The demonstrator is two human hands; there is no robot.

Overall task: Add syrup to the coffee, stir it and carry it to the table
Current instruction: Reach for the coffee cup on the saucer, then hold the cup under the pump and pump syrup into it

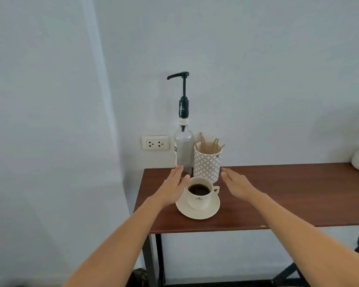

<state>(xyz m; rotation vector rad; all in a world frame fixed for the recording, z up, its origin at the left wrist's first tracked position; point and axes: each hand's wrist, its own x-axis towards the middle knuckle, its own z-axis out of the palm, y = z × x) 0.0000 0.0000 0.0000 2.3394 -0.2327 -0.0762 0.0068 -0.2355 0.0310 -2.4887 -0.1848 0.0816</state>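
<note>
A dark wooden table point(278, 195) on black legs is seen against a pale wall, with a double wall socket point(155, 142) just above its back left corner. At the back of the top, a tall clear syrup bottle point(183, 150) is stood upright, fitted with a black pump point(179, 76) whose spout is pointed left. Just beside it on the right, a patterned holder point(207, 162) full of wooden stir sticks point(209, 142) is placed. In front of both, a white cup point(199, 196) of black coffee point(199, 189) is set on a white saucer point(197, 212), near the table's front left edge.

Both arms are stretched forward. The left hand point(172, 188) is held flat and open, nothing gripped, its fingertips at the bottle's base and its thumb close to the cup's rim; contact cannot be judged. The right hand point(235, 183) is likewise spread and empty, just right of the holder and cup.

The syrup step is judged not yet begun: no syrup seen going in, no stick in the coffee. Next, the cup is probably to be brought under the spout, or the bottle drawn nearer, and the pump pressed from above. The saucer should be steadied, since the coffee could slop.
</note>
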